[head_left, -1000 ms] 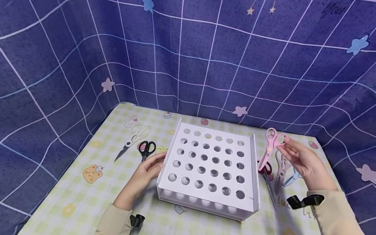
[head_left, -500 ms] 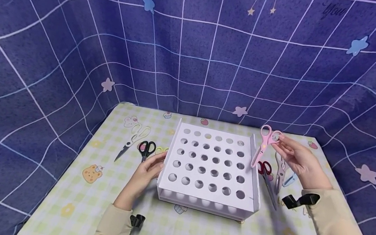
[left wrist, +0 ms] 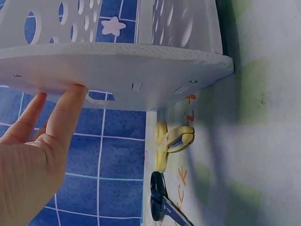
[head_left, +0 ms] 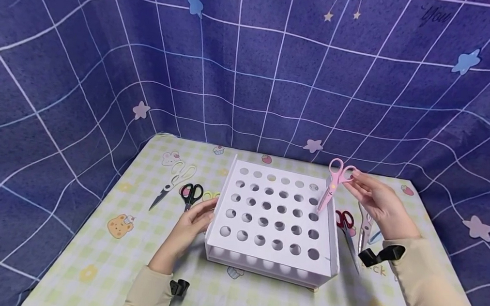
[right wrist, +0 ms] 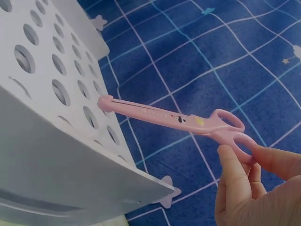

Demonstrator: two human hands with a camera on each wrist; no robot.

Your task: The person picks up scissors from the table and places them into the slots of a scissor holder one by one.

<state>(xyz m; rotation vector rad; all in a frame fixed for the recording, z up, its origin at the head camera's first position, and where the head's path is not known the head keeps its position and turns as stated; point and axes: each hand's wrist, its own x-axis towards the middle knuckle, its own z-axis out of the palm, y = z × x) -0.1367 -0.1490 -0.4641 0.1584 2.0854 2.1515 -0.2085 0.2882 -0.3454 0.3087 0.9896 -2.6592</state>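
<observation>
A white rack (head_left: 272, 214) with rows of round holes in its top stands mid-table. My left hand (head_left: 186, 228) is at its left side; in the left wrist view, extended fingertips touch the side panel (left wrist: 127, 70) near a cut-out. My right hand (head_left: 382, 204) pinches pink scissors (head_left: 327, 196) by one handle loop between thumb and fingers. Their closed blades slant down to the left over the rack's right-hand holes. In the right wrist view, the rounded tip of the scissors (right wrist: 160, 115) overlaps the perforated top; whether it touches cannot be told.
Left of the rack lie scissors with whitish handles (head_left: 161, 198), black scissors (head_left: 191, 194) and partly hidden yellow scissors (left wrist: 162, 146). On the right are dark red-handled scissors (head_left: 352, 245), pale pinkish scissors (head_left: 365, 226) and a light blue item (head_left: 376, 236). A blue curtain (head_left: 256, 76) hangs behind.
My right hand has carried the pink scissors leftward, from beside the rack's right wall to over its right-hand holes. My left hand and the rack stay in place.
</observation>
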